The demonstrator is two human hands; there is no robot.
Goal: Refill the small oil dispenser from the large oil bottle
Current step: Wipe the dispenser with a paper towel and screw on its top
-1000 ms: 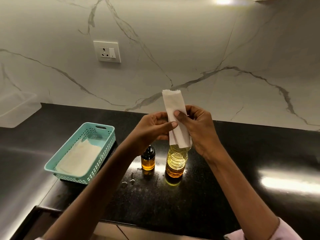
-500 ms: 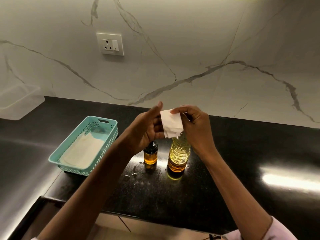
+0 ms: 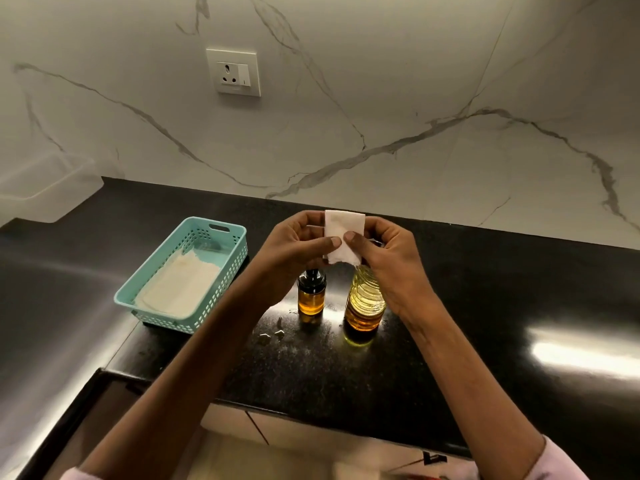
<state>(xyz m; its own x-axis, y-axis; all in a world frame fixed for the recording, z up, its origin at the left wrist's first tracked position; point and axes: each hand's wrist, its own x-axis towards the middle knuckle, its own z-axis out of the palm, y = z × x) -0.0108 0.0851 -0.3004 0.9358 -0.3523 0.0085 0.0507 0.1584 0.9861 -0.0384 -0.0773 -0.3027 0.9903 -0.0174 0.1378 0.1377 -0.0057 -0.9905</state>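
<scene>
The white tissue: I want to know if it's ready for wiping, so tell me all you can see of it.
The white tissue is thin, soft-looking paper folded into a small rectangle with a ragged lower edge. It is held upright in the air above the small oil dispenser and large oil bottle, pinched between the left hand and right hand.

Dim warm light, bright glare streaks on glossy black countertop [image 3: 519, 306], wide-angle bending at edges, soft focus

Large bottle [image 3: 365, 299] neck, cap hidden behind hands, tissue [image 3: 344, 239].
</scene>
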